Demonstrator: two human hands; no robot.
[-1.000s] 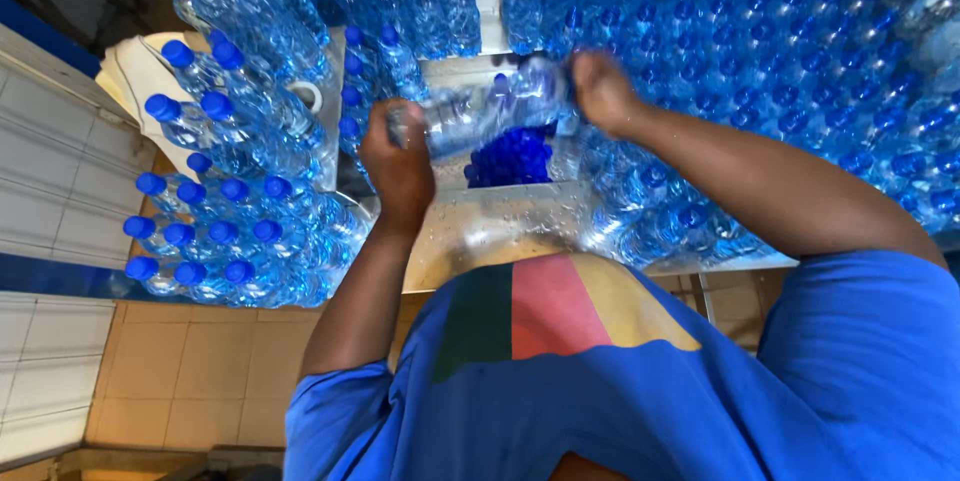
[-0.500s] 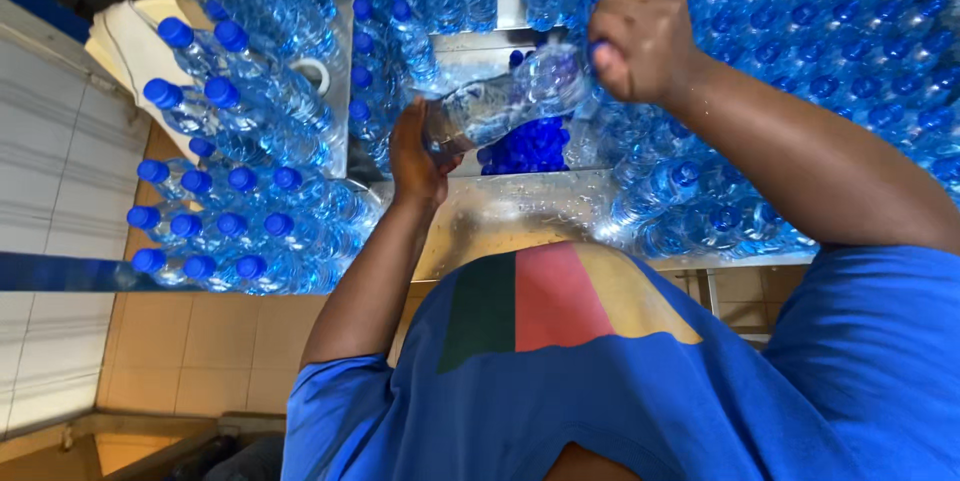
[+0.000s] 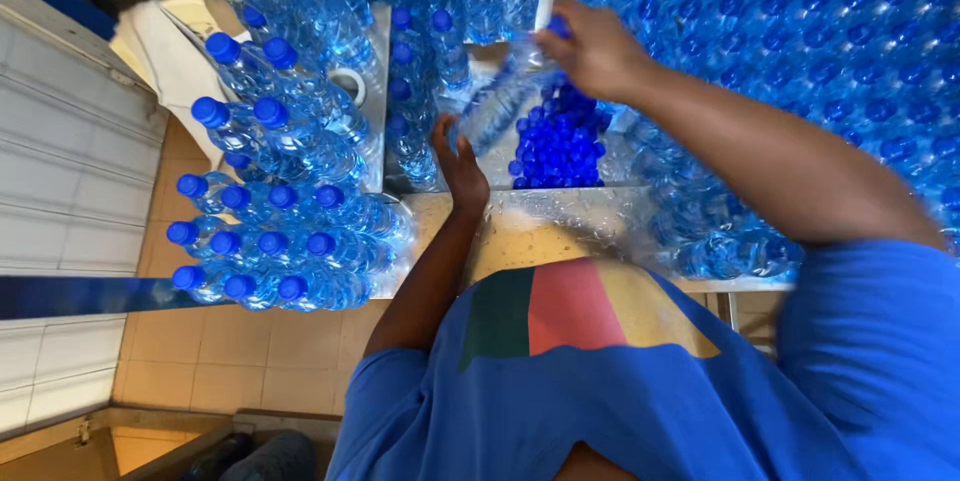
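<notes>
Your right hand point(image 3: 592, 49) now sits higher and further out over the bench than it was a moment ago, fingers closed around the cap end of the clear bottle point(image 3: 500, 101), which has swung from nearly level to a steep slant. Your left hand point(image 3: 460, 163) has slipped down to the bottle's base, palm cupping it from below, fingers loosely curled rather than clamped (the blur makes the exact grip hard to read). The bottle hangs just above the heap of loose blue caps point(image 3: 560, 136) in the steel tray point(image 3: 500, 203), with capped bottles point(image 3: 280, 131) packed on both sides. With that tilt, I'd judge you're turning the cap on rather than just carrying the bottle.
</notes>
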